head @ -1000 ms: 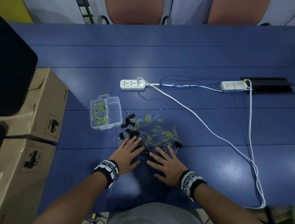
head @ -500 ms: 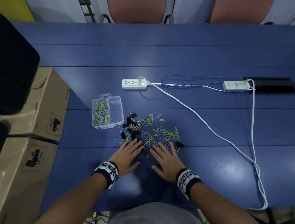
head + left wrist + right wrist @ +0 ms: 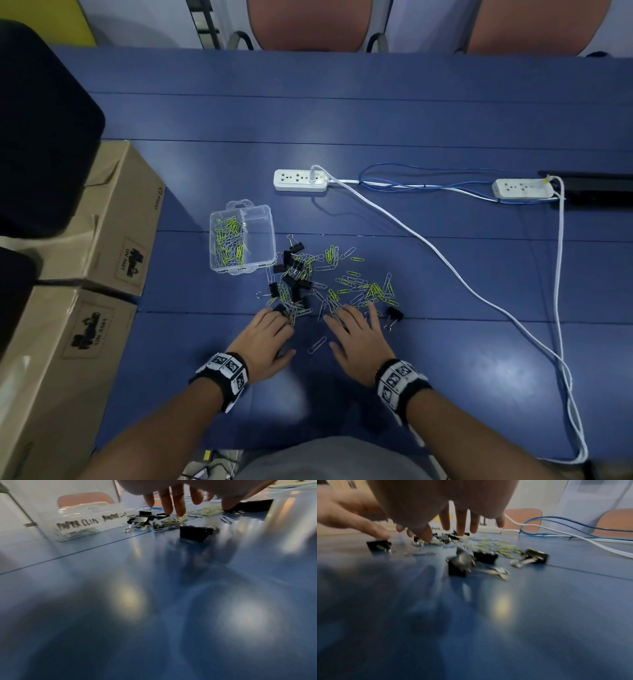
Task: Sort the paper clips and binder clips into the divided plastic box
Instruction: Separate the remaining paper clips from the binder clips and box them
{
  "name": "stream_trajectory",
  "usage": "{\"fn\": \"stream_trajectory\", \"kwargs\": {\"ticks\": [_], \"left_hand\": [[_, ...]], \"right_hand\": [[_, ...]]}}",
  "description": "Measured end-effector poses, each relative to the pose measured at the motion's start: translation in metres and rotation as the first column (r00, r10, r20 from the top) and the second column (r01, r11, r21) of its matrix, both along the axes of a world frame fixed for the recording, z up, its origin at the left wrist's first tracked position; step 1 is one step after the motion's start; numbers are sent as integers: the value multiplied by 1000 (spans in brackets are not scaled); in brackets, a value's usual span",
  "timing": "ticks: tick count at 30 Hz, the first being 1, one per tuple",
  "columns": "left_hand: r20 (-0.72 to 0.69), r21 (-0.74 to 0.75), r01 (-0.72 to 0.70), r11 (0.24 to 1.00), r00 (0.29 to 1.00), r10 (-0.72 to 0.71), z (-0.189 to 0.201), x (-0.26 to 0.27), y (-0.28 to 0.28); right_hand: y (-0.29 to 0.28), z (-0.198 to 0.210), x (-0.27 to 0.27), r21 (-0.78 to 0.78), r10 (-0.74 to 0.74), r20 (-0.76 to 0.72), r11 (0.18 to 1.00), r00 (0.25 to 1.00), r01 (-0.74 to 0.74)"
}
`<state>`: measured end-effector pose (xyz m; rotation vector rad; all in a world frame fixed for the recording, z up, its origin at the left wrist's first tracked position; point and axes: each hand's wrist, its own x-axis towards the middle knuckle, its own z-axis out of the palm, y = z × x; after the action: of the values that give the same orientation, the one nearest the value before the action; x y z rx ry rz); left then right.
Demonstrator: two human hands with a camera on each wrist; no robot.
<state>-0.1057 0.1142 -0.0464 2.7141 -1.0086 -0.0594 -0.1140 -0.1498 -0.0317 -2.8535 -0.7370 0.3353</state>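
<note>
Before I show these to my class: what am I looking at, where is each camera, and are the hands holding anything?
No machine: a person's two bare hands, with a marker band on each wrist. The big picture comes from a head camera looking down; the two blurry ones from wrist cameras looking along the fingers. On the blue table lie mixed paper clips and black binder clips beside a divided box. The left hand and right hand spread flat at the pile, holding nothing.
</note>
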Motion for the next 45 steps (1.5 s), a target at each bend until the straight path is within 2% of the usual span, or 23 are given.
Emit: {"fn": "stream_trajectory", "kwargs": {"ticks": [4, 7, 10, 14, 18, 20, 27, 31, 36, 42, 45], "left_hand": [[-15, 16, -172, 985, 985, 172, -1, 8, 3], [-25, 15, -222, 975, 975, 222, -4, 7, 11], [5, -14, -236, 972, 972, 236, -1, 6, 19], [3, -47, -293, 955, 956, 294, 3, 17, 21], [-59, 141, -304, 942, 948, 314, 0, 40, 16], [-113, 184, -295, 938, 941, 319, 0, 49, 16], [-140, 64, -344, 937, 926, 349, 0, 57, 26], [-157, -1, -429, 903, 892, 423, 3, 58, 29], [-162, 83, -522, 849, 834, 528, 9, 56, 36], [-78, -36, -444, 895, 894, 440, 14, 58, 12], [-116, -8, -388, 922, 916, 385, 20, 62, -13]], "right_hand": [[45, 5, 25, -70, 17, -49, 997, 999, -21], [63, 6, 35, -158, -16, -124, 987, 992, -3], [66, 5, 42, -200, -10, -124, 980, 992, -15], [65, 4, 51, -182, -35, -66, 983, 997, 23], [68, 3, 63, -172, -6, -14, 985, 1000, 4], [68, 3, 69, -162, -2, -1, 987, 1000, 2], [73, 8, 86, -81, -95, -138, 993, 986, 84], [71, 5, 88, 34, -180, -100, 982, 979, 184], [68, 1, 93, -68, -116, -140, 992, 983, 108], [63, -2, 98, -37, -151, -201, 989, 968, 147], [61, -1, 100, -7, -142, -201, 990, 969, 143]]}}
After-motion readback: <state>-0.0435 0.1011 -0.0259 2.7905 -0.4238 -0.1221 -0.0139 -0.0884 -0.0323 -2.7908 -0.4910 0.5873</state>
